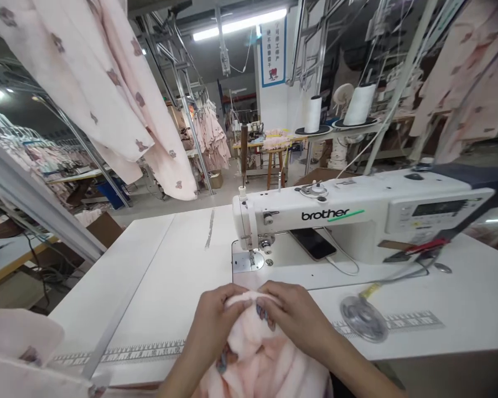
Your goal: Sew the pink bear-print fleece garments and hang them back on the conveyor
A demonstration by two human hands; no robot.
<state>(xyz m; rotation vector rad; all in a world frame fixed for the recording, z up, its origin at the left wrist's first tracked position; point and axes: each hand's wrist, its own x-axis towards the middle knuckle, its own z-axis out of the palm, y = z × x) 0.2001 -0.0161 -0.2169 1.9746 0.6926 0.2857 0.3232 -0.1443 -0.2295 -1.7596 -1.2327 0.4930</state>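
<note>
A bunched piece of pale pink fabric (255,354) with a small dark print lies at the near edge of the white sewing table (170,276). My left hand (213,323) is closed on its top left edge. My right hand (299,318) pinches the same edge from the right, fingers curled over the cloth. Both hands sit just in front of the white Brother sewing machine (357,213), a short way from its needle and presser foot (251,257).
A phone (313,243) lies under the machine arm. A clear round disc (363,318) rests on the table's printed ruler at the right. White thread cones (359,105) stand behind the machine. Pink garments (108,83) hang overhead at left and right. More pink cloth (20,348) lies at lower left.
</note>
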